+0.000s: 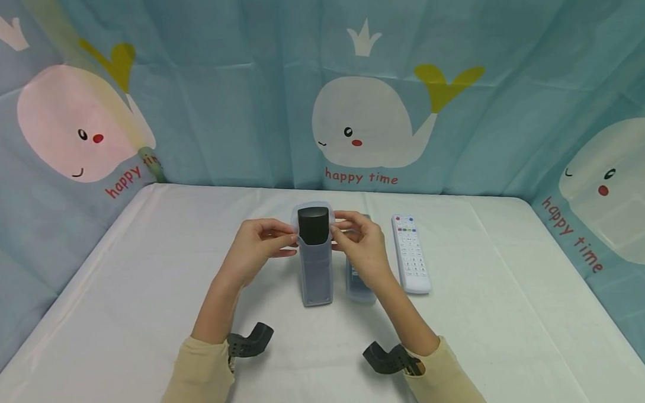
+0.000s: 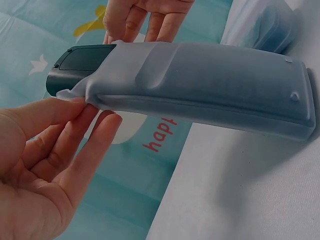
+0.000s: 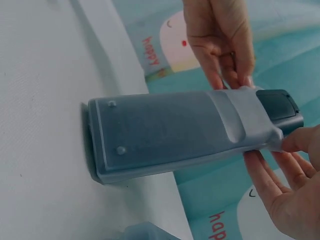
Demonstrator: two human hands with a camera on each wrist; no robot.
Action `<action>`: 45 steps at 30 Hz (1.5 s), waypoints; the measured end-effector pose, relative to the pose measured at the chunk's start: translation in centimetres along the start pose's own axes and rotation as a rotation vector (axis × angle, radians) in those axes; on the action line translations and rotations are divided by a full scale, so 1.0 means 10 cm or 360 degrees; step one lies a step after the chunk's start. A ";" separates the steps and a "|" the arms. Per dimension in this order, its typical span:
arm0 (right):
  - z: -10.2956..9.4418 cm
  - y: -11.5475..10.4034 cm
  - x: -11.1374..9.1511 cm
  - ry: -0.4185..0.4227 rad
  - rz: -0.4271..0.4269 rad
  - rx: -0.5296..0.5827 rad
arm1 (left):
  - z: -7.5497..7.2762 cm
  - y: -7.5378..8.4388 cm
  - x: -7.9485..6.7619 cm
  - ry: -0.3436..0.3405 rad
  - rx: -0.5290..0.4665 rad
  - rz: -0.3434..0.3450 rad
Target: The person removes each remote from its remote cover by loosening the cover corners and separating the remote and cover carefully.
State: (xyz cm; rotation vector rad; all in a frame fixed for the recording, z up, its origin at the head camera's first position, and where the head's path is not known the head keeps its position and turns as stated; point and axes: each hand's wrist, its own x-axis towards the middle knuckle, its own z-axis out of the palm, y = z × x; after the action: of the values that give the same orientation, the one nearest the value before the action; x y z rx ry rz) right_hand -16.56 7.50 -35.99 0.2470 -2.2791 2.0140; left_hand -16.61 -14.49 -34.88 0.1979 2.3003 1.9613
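A dark remote control (image 1: 314, 225) stands tilted on the table, mostly inside a translucent silicone cover (image 1: 317, 276). Its bare black end (image 2: 82, 62) shows at the cover's opening, and its back faces me. On the left side, my left hand (image 1: 257, 245) pinches the cover's rim between thumb and fingers. My right hand (image 1: 364, 244) pinches the opposite edge of the rim, as the right wrist view also shows. The cover's lower end (image 3: 112, 135) touches the table. The remote's button side is hidden.
Behind my right forearm lies a second bluish translucent cover (image 1: 360, 290), partly hidden; its contents are unclear. A white remote control (image 1: 411, 255) with many buttons lies to its right. The white tabletop (image 1: 492, 314) meets a blue whale-print curtain (image 1: 234, 109) at the back.
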 end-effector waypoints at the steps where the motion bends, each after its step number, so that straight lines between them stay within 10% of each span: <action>1: 0.00 0.00 0.00 0.0002 0.0002 -0.0003 | 0.00 0.00 0.00 0.0000 0.0009 0.0002; 15: -0.03 0.03 0.00 -0.0052 0.0004 -0.0011 | 0.05 0.00 0.00 0.0002 -0.0027 0.0048; 26: -0.05 -0.02 0.01 -0.0113 -0.0110 -0.0002 | 0.14 -0.03 0.03 0.0232 -0.0129 0.0193; 36: -0.05 0.02 0.04 -0.0137 -0.0095 -0.0082 | 0.08 -0.04 0.01 0.0032 -0.0009 0.0151; 45: -0.02 0.08 0.04 -0.0114 -0.0056 -0.0183 | 0.13 -0.13 0.04 0.0108 0.0122 0.0130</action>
State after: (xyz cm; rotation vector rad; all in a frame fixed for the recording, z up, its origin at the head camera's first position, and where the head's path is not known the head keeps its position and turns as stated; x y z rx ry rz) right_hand -17.10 7.78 -36.63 0.3531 -2.4052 1.8790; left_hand -16.84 -13.35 -36.37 0.2398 2.4500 1.9473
